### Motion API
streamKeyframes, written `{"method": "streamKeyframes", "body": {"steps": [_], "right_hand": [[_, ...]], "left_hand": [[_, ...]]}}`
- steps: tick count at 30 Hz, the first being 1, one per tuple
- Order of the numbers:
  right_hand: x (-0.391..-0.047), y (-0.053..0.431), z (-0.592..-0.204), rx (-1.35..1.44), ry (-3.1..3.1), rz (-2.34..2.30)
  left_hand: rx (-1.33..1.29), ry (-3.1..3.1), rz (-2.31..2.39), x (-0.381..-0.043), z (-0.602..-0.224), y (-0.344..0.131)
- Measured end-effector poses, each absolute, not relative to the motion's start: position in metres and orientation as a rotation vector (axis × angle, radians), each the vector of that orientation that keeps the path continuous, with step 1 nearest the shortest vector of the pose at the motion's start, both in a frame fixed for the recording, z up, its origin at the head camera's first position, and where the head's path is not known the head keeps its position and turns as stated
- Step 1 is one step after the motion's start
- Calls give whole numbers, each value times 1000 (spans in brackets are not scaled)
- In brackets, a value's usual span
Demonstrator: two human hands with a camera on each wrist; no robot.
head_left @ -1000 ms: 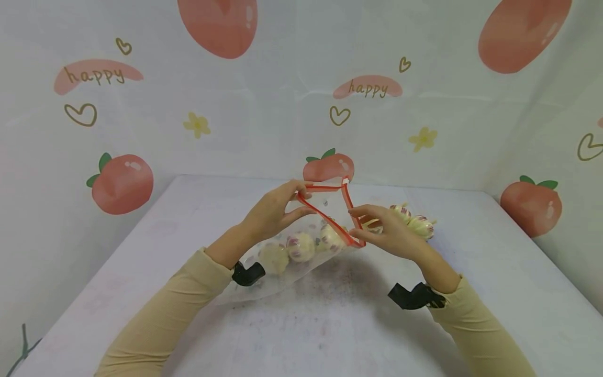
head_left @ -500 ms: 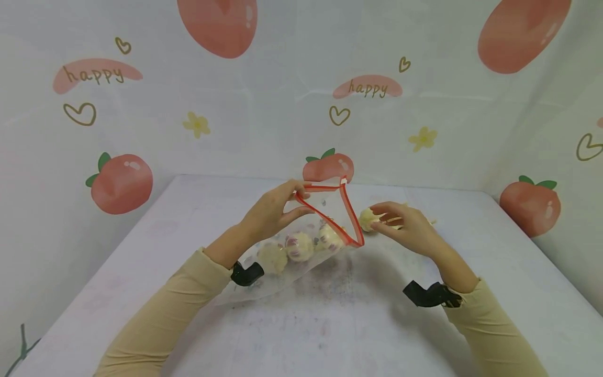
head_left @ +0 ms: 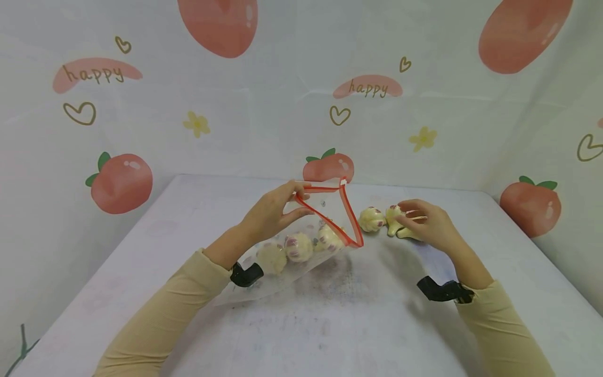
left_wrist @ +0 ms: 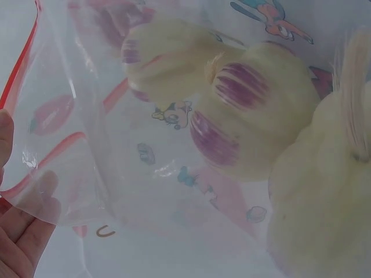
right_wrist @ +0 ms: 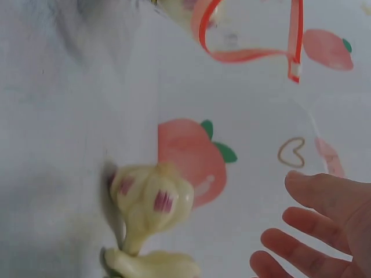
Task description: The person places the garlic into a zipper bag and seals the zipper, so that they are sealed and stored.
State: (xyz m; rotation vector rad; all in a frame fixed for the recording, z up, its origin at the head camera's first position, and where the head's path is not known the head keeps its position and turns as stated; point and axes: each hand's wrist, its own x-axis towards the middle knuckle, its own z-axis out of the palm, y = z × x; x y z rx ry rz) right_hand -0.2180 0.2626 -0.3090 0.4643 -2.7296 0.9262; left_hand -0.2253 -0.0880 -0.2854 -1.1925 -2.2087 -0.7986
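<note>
A clear zip bag (head_left: 348,209) with a red-edged mouth slants across the middle of the head view, its mouth spread toward the right. My left hand (head_left: 278,207) pinches the bag's rim between thumb and fingers. Several garlic bulbs (head_left: 299,247) with purple patches lie inside, large in the left wrist view. Right of the mouth, more bulbs are on the table: a round garlic bulb (head_left: 372,219) and, beside it, a garlic bulb with a stem (head_left: 393,215). My right hand (head_left: 431,225) hovers at these with fingers spread and relaxed, partly hiding another stem (head_left: 409,233).
The white table (head_left: 292,335) reaches back to a printed cloth backdrop (head_left: 264,104) with fruit pictures. A dark cord (head_left: 23,348) shows at the lower left. Black straps (head_left: 443,289) sit at both wrists.
My right hand has let go of the bag's rim and moved right to the loose garlic bulbs, uncovering the round one. My left hand and the bag stay nearly in place.
</note>
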Motion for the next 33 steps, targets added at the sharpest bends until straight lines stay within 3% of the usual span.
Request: {"method": "streamKeyframes", "body": {"steps": [17, 33], "right_hand": [[-220, 300, -321, 103, -2818, 957], [-230, 315, -337, -3, -2982, 942]], "left_hand": [[-1185, -2230, -807, -225, -288, -88], [-1181, -2240, -819, -224, -288, -88]]}}
